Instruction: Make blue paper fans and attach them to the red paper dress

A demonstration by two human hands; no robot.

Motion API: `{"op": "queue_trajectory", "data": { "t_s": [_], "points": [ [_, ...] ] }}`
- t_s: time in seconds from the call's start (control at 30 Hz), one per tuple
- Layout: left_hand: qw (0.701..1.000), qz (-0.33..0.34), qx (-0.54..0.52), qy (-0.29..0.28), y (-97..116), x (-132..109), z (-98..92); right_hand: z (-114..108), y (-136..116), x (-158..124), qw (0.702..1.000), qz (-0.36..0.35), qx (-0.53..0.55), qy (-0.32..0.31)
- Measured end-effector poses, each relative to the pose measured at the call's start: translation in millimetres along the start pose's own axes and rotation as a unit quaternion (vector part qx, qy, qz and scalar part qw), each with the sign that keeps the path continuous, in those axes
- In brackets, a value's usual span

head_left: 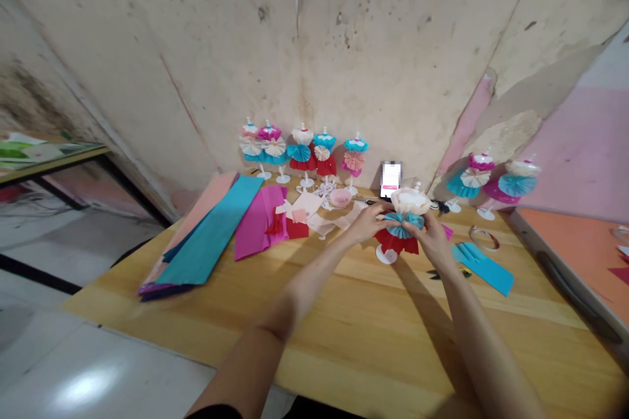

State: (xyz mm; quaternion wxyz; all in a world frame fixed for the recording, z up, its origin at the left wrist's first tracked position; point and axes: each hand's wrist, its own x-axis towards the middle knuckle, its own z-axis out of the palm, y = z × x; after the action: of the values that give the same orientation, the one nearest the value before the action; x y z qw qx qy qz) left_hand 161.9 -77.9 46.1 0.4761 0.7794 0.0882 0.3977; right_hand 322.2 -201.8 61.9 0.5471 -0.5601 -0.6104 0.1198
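A small white mannequin stand (386, 255) tilts slightly in front of me, dressed with a cream paper collar (409, 201) and a red paper skirt (399, 243). Across its waist lies a blue pleated paper fan (400, 230). At the fan's left side, the fingers of my left hand (367, 222) are closed on its edge. My right hand (432, 237) pinches the fan near its middle and right side, thumb in front. The mannequin's body behind the fan is hidden.
Several dressed mannequins (324, 150) line the wall, with two more (474, 177) at right. Left lie long blue paper (216, 236) and magenta sheets (258, 222). A phone (390, 180), pink bowl (340, 198), scissors (435, 273), tape ring (485, 239) and folded blue paper (486, 268) surround the work.
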Motion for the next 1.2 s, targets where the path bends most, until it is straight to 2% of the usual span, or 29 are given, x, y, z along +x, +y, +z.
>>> {"op": "queue_trajectory", "data": {
  "t_s": [0.2,0.37,0.47,0.63,0.87,1.0,1.1,1.2],
  "points": [
    [0.999,0.008,0.034,-0.007,5.2,-1.4,-0.1,-5.6,4.0,2.1,1.000,0.003,0.007,-0.027],
    [0.997,0.030,0.068,-0.005,15.0,-3.5,2.7,-4.2,11.2,-0.3,1.000,0.009,-0.007,0.001],
    [0.998,0.020,0.066,-0.005,15.6,-4.2,3.7,-4.2,13.6,-1.3,1.000,0.009,-0.014,0.004],
    [0.999,-0.009,0.030,-0.023,14.4,-4.1,3.9,-11.9,13.1,0.2,0.999,-0.008,-0.026,-0.031],
    [0.999,-0.050,-0.002,-0.016,10.6,-3.2,2.5,-29.6,7.3,2.4,0.991,-0.022,-0.132,-0.016],
    [0.998,-0.052,0.005,-0.028,10.5,-3.7,1.2,-34.3,-2.8,1.9,0.981,-0.050,-0.176,-0.065],
    [0.996,-0.042,0.057,-0.054,21.5,-4.2,-8.7,-38.6,-11.2,1.3,0.977,-0.041,-0.185,-0.099],
    [0.986,-0.036,0.155,-0.058,47.2,-5.6,-26.4,-46.1,-24.7,-1.3,0.972,-0.023,-0.191,-0.138]
  ]
}}
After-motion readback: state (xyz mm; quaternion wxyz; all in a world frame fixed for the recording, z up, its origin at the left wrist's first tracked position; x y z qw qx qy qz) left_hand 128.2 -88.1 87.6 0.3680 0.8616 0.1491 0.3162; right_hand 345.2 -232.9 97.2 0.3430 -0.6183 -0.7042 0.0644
